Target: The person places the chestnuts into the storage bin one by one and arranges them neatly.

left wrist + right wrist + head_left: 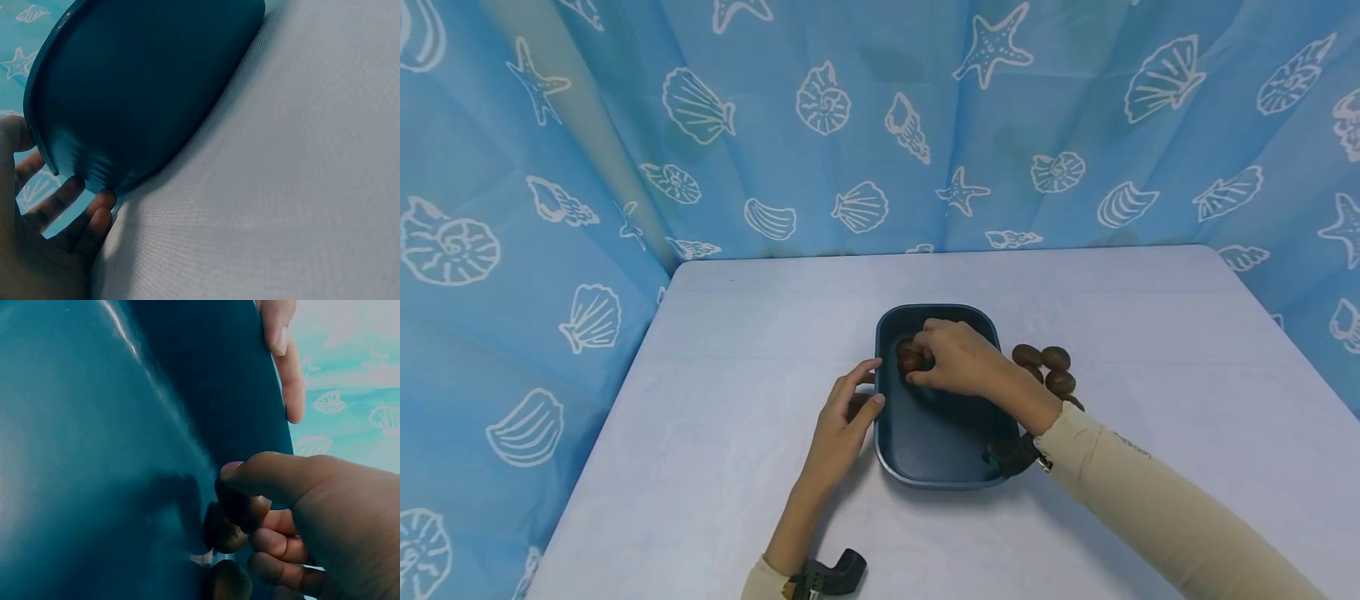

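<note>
A dark blue rectangular tray point(936, 454) stands on the table. My right hand point(958, 358) reaches over its right side and pinches a brown chestnut point(240, 503) between thumb and fingers, close to the far left wall. Just beneath it, inside the tray, lie a second chestnut point(222, 534) and a third chestnut point(230, 582). My left hand point(842, 425) rests against the tray's left side, with fingers spread along the outer wall and the thumb at the rim. In the left wrist view these fingers point(59, 206) touch the tray's outside point(144, 81).
Several more chestnuts point(1056, 358) lie grouped on the table right of the tray, partly hidden behind my right forearm. White cloth covers the table point(760, 333). A blue curtain point(880, 125) with shell prints hangs along the back and sides.
</note>
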